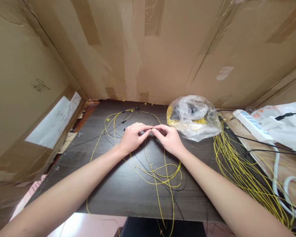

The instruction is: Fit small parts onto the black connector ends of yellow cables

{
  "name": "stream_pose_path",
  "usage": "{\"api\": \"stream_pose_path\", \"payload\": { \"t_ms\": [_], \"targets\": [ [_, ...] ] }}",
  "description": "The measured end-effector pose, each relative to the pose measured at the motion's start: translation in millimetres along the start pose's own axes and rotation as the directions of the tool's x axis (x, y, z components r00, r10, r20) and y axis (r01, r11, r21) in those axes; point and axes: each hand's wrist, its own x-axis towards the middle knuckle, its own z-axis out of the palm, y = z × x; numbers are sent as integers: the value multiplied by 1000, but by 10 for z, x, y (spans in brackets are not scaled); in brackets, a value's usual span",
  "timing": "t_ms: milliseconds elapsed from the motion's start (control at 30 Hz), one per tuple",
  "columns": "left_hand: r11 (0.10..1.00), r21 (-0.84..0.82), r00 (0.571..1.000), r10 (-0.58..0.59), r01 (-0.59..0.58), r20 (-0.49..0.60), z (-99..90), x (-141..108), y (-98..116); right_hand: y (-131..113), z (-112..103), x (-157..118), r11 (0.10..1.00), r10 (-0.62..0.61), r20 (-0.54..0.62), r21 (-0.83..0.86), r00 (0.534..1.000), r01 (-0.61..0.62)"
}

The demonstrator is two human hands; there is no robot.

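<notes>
Over the middle of a dark wooden table, my left hand and my right hand meet at the fingertips. Each thumb and forefinger is pinched together on something small. Thin yellow wires hang and loop below the fingers, and a strand seems to come out from the pinch. What exactly sits between the fingertips is too small and covered to make out. Left of my left hand, more yellow and black wires lie in loose loops, with small black connectors at their far ends.
A clear plastic bag with yellow and black contents stands at the back right. Beside it a thick bundle of yellow wires drapes over the table's right edge. Further right is a white power strip with cables. Cardboard walls enclose the back and sides.
</notes>
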Motion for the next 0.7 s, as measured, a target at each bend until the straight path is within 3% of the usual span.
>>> {"api": "stream_pose_path", "payload": {
  "t_ms": [300,467,700],
  "targets": [
    [999,-15,998,-51,52,34,-16,32,81,-63,-1,-7,991,-76,-13,-115,997,74],
    [999,-2,999,-41,42,31,-5,26,76,-44,-10,-3,958,-136,45,-247,990,143],
    [998,37,998,-51,51,20,0,26,61,-34,-15,-1,959,-154,53,-233,987,162]
  ]
}}
